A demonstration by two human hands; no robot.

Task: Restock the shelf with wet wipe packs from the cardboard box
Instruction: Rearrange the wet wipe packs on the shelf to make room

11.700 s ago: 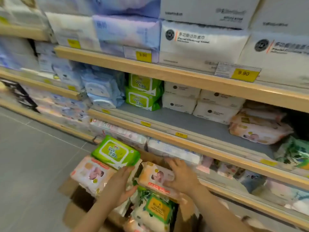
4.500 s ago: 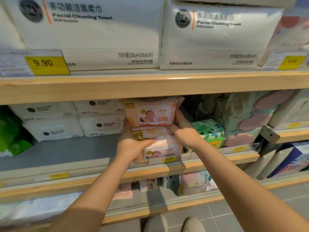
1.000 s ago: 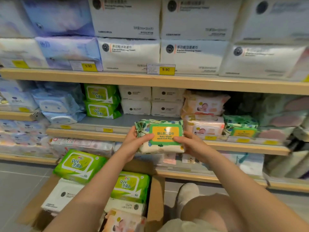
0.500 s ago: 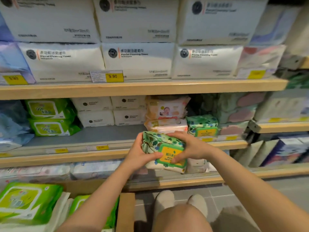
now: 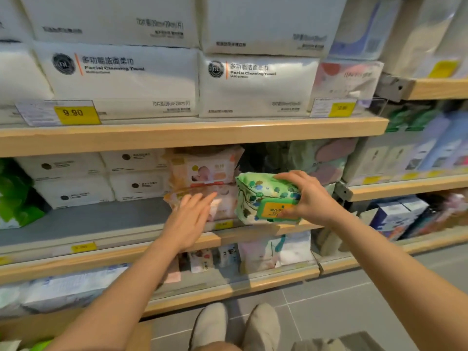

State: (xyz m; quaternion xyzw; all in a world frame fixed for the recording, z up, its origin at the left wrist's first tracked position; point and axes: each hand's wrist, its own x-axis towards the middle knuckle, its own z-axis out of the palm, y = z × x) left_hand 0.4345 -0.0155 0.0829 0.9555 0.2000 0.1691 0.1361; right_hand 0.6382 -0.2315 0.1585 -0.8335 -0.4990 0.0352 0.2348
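My right hand [image 5: 307, 196] grips a green leaf-patterned wet wipe pack [image 5: 260, 196] with an orange label, held at the front of the middle shelf [image 5: 101, 221], right of two stacked pink baby wipe packs [image 5: 205, 171]. My left hand [image 5: 190, 219] is open, fingers spread, reaching toward the lower pink pack, which it partly hides. A corner of the cardboard box [image 5: 141, 335] shows at the bottom left.
White facial towel packs [image 5: 121, 79] fill the upper shelf. White boxes [image 5: 76, 191] and green packs [image 5: 15, 198] sit left on the middle shelf. Pastel packs [image 5: 324, 160] stand behind my right hand. My shoes [image 5: 238, 325] are on the grey tiled floor.
My left hand let go of the green pack and moved left toward the pink packs. My right hand carried the pack up and right to the middle shelf. The view moved closer.
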